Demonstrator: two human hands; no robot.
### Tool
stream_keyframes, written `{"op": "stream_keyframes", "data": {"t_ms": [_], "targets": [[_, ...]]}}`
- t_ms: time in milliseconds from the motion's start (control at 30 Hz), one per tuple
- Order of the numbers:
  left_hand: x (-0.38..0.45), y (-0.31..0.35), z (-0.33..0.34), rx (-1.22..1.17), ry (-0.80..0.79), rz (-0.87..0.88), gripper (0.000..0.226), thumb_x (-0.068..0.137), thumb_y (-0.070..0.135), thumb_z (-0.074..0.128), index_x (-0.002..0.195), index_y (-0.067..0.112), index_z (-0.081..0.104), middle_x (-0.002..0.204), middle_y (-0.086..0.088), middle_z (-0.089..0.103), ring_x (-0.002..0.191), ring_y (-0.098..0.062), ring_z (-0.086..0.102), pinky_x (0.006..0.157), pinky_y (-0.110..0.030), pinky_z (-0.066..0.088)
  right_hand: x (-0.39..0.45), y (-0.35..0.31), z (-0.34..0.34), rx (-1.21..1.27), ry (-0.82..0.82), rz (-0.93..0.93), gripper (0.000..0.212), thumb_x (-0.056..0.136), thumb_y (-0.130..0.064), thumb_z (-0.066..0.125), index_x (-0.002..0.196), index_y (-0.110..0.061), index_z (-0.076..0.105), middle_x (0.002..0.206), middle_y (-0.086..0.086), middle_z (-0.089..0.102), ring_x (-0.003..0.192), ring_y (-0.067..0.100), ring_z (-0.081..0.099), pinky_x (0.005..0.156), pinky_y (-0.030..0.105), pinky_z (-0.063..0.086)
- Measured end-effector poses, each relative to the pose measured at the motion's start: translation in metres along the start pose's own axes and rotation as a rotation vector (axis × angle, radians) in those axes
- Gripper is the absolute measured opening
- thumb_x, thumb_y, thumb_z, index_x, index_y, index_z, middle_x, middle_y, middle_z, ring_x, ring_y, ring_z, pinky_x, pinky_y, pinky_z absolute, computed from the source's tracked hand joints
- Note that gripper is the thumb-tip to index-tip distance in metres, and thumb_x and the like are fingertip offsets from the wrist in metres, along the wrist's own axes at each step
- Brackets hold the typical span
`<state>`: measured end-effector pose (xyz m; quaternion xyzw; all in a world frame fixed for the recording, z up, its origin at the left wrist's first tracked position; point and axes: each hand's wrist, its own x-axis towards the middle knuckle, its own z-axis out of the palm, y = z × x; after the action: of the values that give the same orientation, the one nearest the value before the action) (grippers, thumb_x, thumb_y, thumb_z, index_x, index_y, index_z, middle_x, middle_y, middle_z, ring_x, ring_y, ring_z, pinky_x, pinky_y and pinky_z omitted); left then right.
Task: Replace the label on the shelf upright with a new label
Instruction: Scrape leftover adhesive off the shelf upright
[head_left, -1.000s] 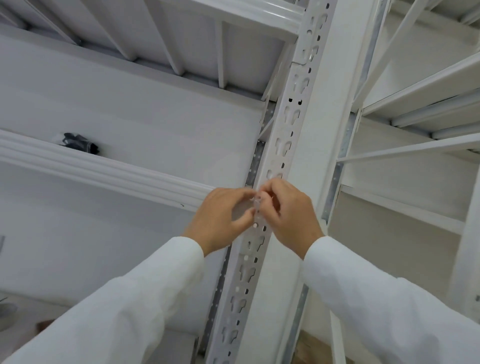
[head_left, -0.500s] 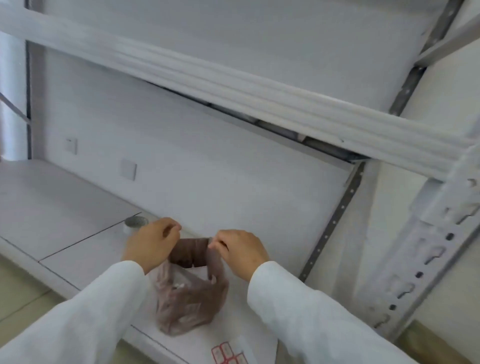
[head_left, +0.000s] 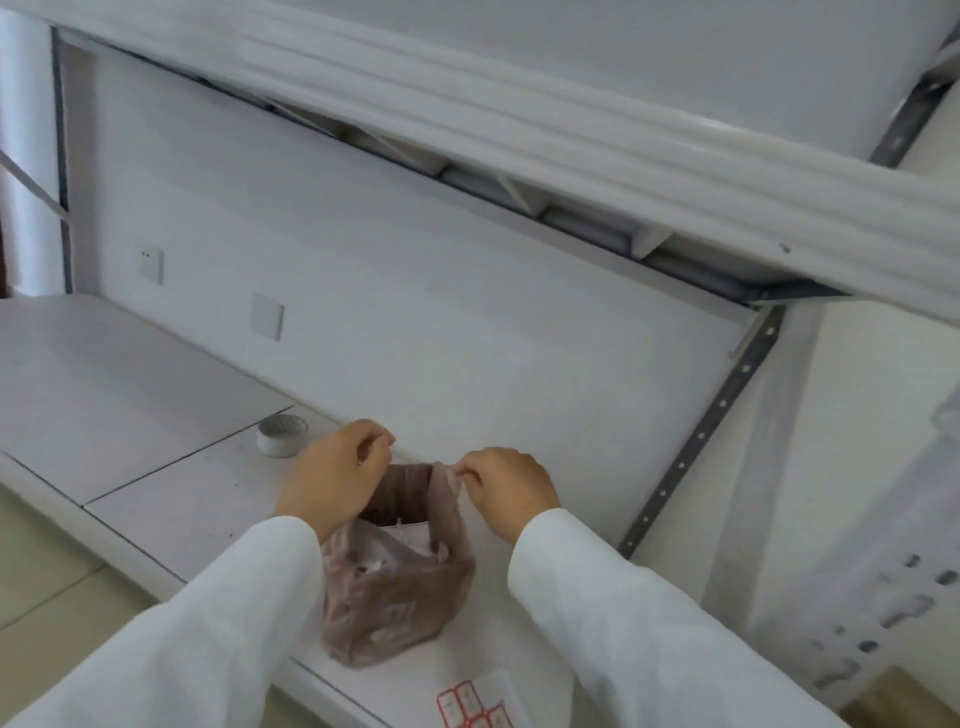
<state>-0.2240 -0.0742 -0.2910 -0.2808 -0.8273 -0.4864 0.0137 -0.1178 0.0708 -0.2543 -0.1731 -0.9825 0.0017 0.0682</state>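
both hands work at the mouth of a thin brownish plastic bag (head_left: 400, 587) that sits on the white shelf board (head_left: 130, 395). the left hand (head_left: 335, 480) has its fingers curled and pinched on the left edge of the bag's opening, and the right hand (head_left: 511, 488) pinches the right edge in the same way, so the mouth is held apart between them. both arms wear white sleeves (head_left: 649, 634). inside the bag some pale crumpled scraps show, too blurred to tell what they are.

a sheet of red-bordered labels (head_left: 470, 706) lies flat on the board near the front edge, just in front of the bag and between the 2 forearms; it is apart from both hands. what is printed on the labels cannot be read.

a roll of white tape (head_left: 282, 435) stands on the board to the left of the left hand, near the back wall and not touching it. the slotted white shelf upright (head_left: 893, 608) rises at the right edge of the view, blurred, well apart from the hands. a grey perforated strip (head_left: 701, 431) runs up the back wall to the shelf beam (head_left: 571, 135) overhead. 2 wall plates (head_left: 150, 264) sit on the wall at the left.
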Motion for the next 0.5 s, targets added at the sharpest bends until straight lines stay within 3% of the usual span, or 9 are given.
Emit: {"op": "stream_keyframes", "data": {"t_ms": [100, 233, 333, 433, 500], "targets": [[-0.012, 0.036, -0.005, -0.107, 0.059, 0.105, 0.018, 0.094, 0.024, 0.045, 0.091, 0.03, 0.062, 0.084, 0.014, 0.069, 0.087, -0.011, 0.061, 0.079, -0.029, 0.046, -0.03, 0.003, -0.043, -0.048, 0.064, -0.058, 0.024, 0.094, -0.026, 0.043, 0.097, -0.019, 0.066, 0.102, 0.002, 0.067, 0.092, 0.027, 0.06, 0.074, 0.031, 0.046], [-0.046, 0.113, -0.001, -0.281, 0.14, 0.255, 0.028, 0.094, 0.022, 0.046, 0.073, 0.036, 0.057, 0.072, 0.014, 0.067, 0.068, -0.003, 0.057, 0.062, -0.02, 0.04, -0.085, 0.01, -0.119, -0.101, 0.29, -0.136, 0.028, 0.093, -0.035, 0.045, 0.089, -0.017, 0.066, 0.088, -0.001, 0.066, 0.08, 0.023, 0.06, 0.07, 0.033, 0.048], [-0.064, 0.182, 0.0, -0.362, 0.233, 0.462, 0.024, 0.084, 0.04, 0.04, 0.076, 0.032, 0.061, 0.072, 0.013, 0.067, 0.067, -0.011, 0.056, 0.067, -0.03, 0.044, -0.124, 0.02, -0.171, -0.118, 0.532, -0.174, 0.028, 0.088, -0.035, 0.046, 0.078, -0.018, 0.065, 0.074, -0.005, 0.064, 0.068, 0.019, 0.059, 0.061, 0.033, 0.048], [-0.07, 0.252, -0.008, -0.38, 0.453, 0.762, 0.03, 0.081, 0.033, 0.045, 0.092, 0.016, 0.068, 0.079, 0.009, 0.065, 0.076, -0.01, 0.052, 0.073, -0.032, 0.042, -0.161, 0.039, -0.219, -0.131, 0.806, -0.168, 0.026, 0.08, -0.034, 0.047, 0.068, -0.019, 0.064, 0.063, -0.008, 0.061, 0.057, 0.009, 0.051, 0.052, 0.029, 0.046], [-0.076, 0.299, -0.016, -0.347, 0.538, 0.829, 0.031, 0.08, 0.031, 0.049, 0.102, 0.018, 0.065, 0.089, 0.012, 0.062, 0.089, -0.01, 0.051, 0.083, -0.031, 0.034, -0.184, 0.055, -0.25, -0.077, 0.978, -0.094, 0.017, 0.079, -0.032, 0.054, 0.07, -0.022, 0.064, 0.067, -0.01, 0.06, 0.057, 0.005, 0.049, 0.054, 0.029, 0.046]]}}
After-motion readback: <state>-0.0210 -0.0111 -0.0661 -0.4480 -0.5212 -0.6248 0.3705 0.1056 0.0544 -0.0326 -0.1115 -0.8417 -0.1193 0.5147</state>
